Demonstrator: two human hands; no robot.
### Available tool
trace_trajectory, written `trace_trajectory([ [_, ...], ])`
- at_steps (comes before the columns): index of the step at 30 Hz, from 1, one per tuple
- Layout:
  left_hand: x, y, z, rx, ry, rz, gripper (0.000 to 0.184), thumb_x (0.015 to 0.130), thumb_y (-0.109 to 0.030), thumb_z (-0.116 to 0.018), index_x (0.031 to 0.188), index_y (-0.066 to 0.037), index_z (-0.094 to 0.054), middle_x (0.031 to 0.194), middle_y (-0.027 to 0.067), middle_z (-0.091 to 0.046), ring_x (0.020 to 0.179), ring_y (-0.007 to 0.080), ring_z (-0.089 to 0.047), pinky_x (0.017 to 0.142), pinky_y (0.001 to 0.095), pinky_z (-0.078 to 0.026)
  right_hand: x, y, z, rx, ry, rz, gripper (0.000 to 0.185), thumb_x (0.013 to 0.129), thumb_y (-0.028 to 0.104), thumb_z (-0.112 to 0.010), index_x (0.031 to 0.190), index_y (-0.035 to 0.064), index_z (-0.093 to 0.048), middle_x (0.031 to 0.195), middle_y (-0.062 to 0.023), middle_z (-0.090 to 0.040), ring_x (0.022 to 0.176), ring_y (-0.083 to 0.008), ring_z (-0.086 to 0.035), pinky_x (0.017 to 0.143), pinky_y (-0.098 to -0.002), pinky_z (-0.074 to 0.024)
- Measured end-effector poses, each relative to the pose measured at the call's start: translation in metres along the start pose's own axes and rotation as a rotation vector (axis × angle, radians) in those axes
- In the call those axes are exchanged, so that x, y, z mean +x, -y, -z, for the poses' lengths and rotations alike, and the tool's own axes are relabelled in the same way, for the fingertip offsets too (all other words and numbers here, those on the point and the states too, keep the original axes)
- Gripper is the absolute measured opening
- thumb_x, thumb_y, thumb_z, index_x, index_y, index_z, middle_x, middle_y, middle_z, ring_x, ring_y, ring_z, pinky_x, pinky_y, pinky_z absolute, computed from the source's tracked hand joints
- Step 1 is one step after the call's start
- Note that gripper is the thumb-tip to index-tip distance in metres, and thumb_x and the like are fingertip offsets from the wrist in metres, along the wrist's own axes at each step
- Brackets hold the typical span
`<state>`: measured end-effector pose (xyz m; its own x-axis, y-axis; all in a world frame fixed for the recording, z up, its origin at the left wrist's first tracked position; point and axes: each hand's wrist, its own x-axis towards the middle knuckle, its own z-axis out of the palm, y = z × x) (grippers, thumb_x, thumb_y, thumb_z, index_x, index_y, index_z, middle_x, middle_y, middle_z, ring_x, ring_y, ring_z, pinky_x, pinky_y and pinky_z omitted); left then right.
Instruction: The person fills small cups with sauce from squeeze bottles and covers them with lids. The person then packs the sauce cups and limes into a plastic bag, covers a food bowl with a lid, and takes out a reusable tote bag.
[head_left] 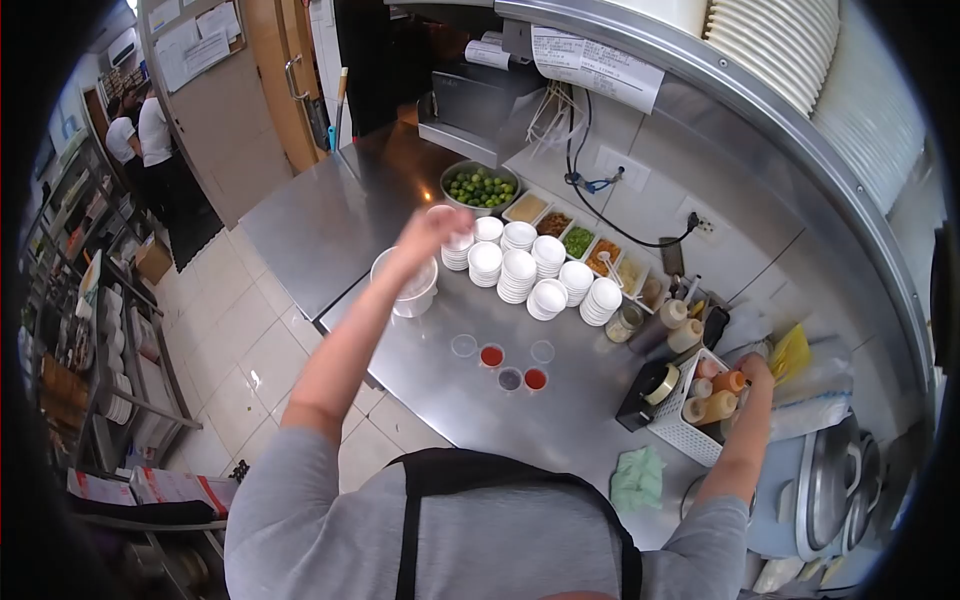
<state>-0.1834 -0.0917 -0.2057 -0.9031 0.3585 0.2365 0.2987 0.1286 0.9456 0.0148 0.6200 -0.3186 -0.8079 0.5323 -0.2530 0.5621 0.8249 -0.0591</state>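
My left hand is raised at the near-left end of the stacked white cups. Motion smears its fingers, so I cannot see whether they hold anything. A white bucket stands below that wrist. Far to the right, my right hand is closed at an orange squeeze bottle in a white basket; its fingertips are partly hidden. Between my arms, small clear cups stand on the steel counter: two with red sauce, one with dark contents, and others that look unfilled, including a clear cup.
Behind the stacks are a bowl of green limes and a row of containers with chopped toppings. Dark sauce bottles stand near the wall. A green cloth lies at the front right. Two people stand beyond the doorway.
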Motion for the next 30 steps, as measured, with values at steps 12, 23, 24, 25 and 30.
trace_trajectory([
  [12, 0.25, -0.075, 0.062, -0.014, -0.59, -0.329, 0.067, 0.07, -0.009, -0.067, 0.126, 0.003, -0.032, 0.097, 0.0122, -0.061, 0.098, 0.0206, -0.053, 0.091, 0.0306, -0.035, -0.163, 0.186, 0.053, 0.437, -0.438, 0.477, 0.03, 0.072, 0.009, -0.061, 0.101, 0.0031, -0.06, 0.093, -0.0145, -0.062, 0.08, -0.025, -0.06, 0.074, -0.0319, -0.0462],
  [23, 0.086, -0.057, 0.013, -0.416, -0.236, -0.333, 0.067, 0.072, 0.004, -0.058, 0.13, -0.001, -0.026, 0.08, 0.004, -0.056, 0.074, 0.0116, -0.054, 0.071, 0.0236, -0.044, -0.244, 0.365, 0.02, 1.108, -0.103, 0.798, 0.046, 0.078, 0.007, -0.06, 0.122, 0.0066, -0.046, 0.108, -0.0106, -0.057, 0.097, -0.0167, -0.056, 0.086, -0.0285, -0.0429],
  [24, 0.051, -0.056, -0.002, -0.399, -0.179, -0.293, 0.068, 0.071, 0.003, -0.059, 0.13, -0.001, -0.025, 0.077, 0.0026, -0.056, 0.074, 0.0104, -0.054, 0.07, 0.0221, -0.042, -0.252, 0.38, 0.027, 1.144, -0.104, 0.827, 0.052, 0.078, 0.007, -0.06, 0.126, 0.0086, -0.04, 0.112, -0.0113, -0.054, 0.102, -0.0176, -0.053, 0.088, -0.029, -0.0412],
  [25, 0.02, -0.052, -0.018, -0.437, -0.143, -0.264, 0.071, 0.07, 0.004, -0.059, 0.131, -0.003, -0.025, 0.076, 0.0024, -0.056, 0.076, 0.01, -0.054, 0.071, 0.0221, -0.042, -0.258, 0.394, 0.03, 1.181, -0.109, 0.856, 0.059, 0.078, 0.007, -0.06, 0.13, 0.0107, -0.034, 0.116, -0.0121, -0.051, 0.108, -0.0185, -0.049, 0.091, -0.0296, -0.0394],
  [30, -0.092, -0.001, -0.067, -0.539, 0.032, 0.042, 0.082, 0.069, 0.006, -0.061, 0.136, -0.009, -0.017, 0.081, 0.0041, -0.059, 0.08, 0.0111, -0.056, 0.078, 0.0262, -0.043, -0.271, 0.442, 0.013, 1.374, -0.039, 0.879, 0.06, 0.078, -0.002, -0.055, 0.131, 0.0092, -0.03, 0.117, -0.0105, -0.05, 0.113, -0.019, -0.044, 0.094, -0.0301, -0.0359],
])
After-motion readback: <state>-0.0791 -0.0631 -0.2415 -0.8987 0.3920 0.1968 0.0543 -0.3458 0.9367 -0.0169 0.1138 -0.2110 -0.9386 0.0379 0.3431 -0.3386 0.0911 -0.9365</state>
